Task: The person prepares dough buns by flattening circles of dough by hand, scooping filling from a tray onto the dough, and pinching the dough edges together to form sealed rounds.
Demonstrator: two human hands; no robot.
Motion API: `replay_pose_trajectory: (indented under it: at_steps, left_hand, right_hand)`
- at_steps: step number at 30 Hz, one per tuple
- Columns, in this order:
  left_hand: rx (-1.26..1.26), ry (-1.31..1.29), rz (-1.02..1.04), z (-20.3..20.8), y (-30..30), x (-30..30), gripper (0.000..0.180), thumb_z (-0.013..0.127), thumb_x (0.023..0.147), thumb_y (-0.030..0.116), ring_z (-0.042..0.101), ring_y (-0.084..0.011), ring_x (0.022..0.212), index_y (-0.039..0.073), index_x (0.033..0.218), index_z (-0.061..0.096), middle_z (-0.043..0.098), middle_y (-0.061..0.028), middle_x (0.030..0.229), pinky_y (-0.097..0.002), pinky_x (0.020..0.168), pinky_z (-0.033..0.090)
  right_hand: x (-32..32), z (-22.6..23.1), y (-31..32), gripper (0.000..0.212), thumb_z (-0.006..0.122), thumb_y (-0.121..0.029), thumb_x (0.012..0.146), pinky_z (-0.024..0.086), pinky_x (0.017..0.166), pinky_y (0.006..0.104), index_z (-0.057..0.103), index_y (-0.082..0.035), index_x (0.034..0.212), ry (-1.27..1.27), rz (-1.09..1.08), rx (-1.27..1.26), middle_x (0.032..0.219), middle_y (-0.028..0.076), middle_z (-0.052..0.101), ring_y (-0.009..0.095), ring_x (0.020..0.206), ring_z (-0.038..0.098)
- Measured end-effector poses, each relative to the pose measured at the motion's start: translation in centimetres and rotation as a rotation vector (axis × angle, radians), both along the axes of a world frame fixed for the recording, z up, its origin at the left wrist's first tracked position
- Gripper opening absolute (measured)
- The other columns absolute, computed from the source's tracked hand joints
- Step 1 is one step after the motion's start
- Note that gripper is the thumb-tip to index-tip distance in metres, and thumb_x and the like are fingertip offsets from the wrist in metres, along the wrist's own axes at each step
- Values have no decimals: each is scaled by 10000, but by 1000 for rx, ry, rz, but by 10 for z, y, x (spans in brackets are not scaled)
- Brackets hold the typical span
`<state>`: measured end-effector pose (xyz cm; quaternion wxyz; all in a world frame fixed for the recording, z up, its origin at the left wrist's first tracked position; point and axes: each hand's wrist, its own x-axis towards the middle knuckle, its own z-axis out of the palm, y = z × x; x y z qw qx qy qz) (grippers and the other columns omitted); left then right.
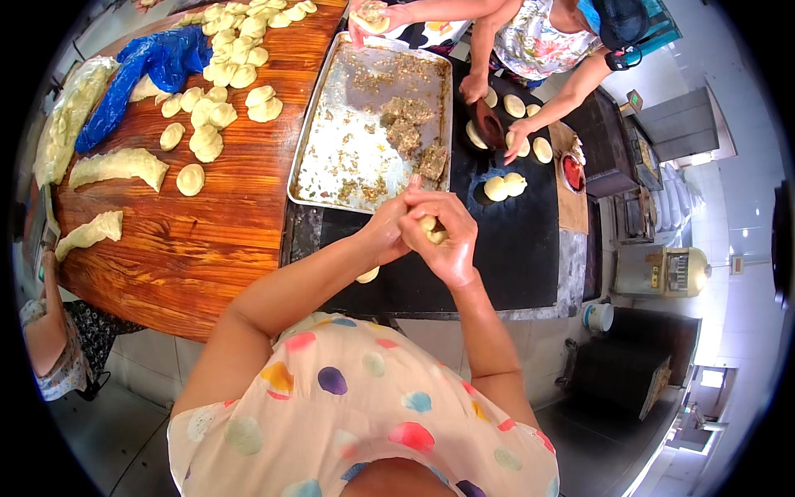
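Note:
Together, my left hand (387, 230) and my right hand (447, 242) close round a pale dough ball (432, 229), over the near edge of a metal tray. Fingers of both hands wrap it, so only part of the dough shows. Just beyond them, lumps of minced filling (406, 124) lie in the tray (302, 157), with scraps smeared over its bottom. Another dough piece (368, 274) peeks out beneath my left forearm. Right of my hands, two dough pieces (505, 187) touch each other on the black work surface (522, 248).
Dough pieces (240, 50), dough strips (120, 168) and blue plastic (166, 62) lie on the wooden table (224, 240). A co-worker's hands (517, 137) hold a brown tool (487, 124) at dough rounds; another person's hand (389, 16) holds filled dough. A red-filled bowl (572, 171) stands right.

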<state>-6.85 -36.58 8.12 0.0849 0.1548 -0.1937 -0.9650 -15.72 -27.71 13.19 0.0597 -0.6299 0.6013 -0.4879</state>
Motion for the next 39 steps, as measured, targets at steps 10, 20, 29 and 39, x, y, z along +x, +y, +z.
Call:
replay_pose_trajectory:
  at_steps: [10,20,29,39]
  left_hand:
    - [157,84,173,-10,7,-1,426,371,1053,374,611,-253,1095,23,1234,529,611,-134,1166,-381,987,489]
    - [96,114,310,6,17,-6,467,345,1057,420,568,-223,1174,45,1274,519,587,-96,1208,-372,1033,451]
    - [179,131,209,-10,12,-11,402,392,1038,342,607,-290,1116,8,1204,542,610,-150,1182,-421,1001,484]
    - [237,164,78,-2,11,-16,419,351,1052,415,629,-222,1064,64,1164,550,622,-93,1118,-365,941,526]
  right_hand:
    - [8,-1,2,360,812,-34,695,496,944,415,632,-19,1005,31,-69,-6,1247,182,613,302,1102,624]
    - [28,-31,-14,107,620,89,877,469,1016,441,587,-13,878,-616,-374,-318,962,80,701,200,932,686]
    - [15,-20,-14,368,728,-23,814,456,1029,485,550,-1,1135,-88,-204,-229,1147,178,680,319,1040,679]
    - [-4,-28,3,312,645,-14,896,413,1064,467,567,28,1195,-28,-112,-125,1168,193,667,298,1127,645]
